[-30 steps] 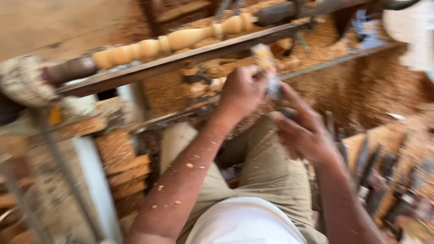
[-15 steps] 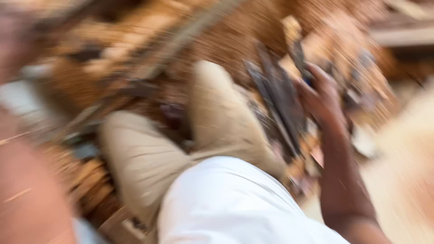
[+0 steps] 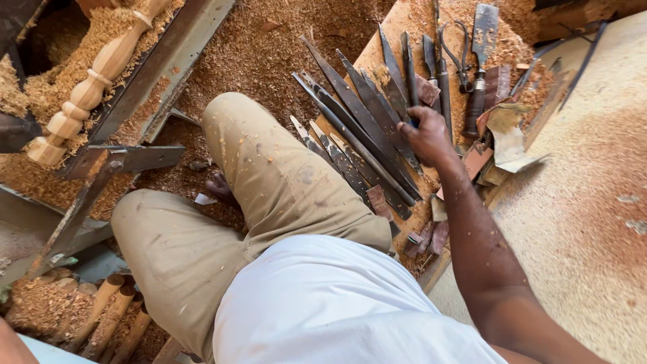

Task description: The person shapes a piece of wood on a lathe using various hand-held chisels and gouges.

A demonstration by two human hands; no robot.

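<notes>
My right hand reaches out to a row of long dark metal chisels lying on a sawdust-covered board. Its fingers curl down around one chisel in the middle of the row, and the fingertips are hidden. More chisels with handles and a pair of calipers lie just beyond the hand. A turned pale wooden spindle sits in the lathe at the upper left, away from the hand. Only a sliver of my left arm shows at the bottom left corner, not the hand.
My legs in tan trousers fill the middle, with a bare foot in the shavings. The metal lathe bed runs along the left. Round wooden sticks lie at the lower left. Scraps of sandpaper sit right of the tools.
The view swung from the lathe and spindle down to the tool board on the right. My right hand left the spindle and now rests on the chisels; my left hand dropped out of view.
</notes>
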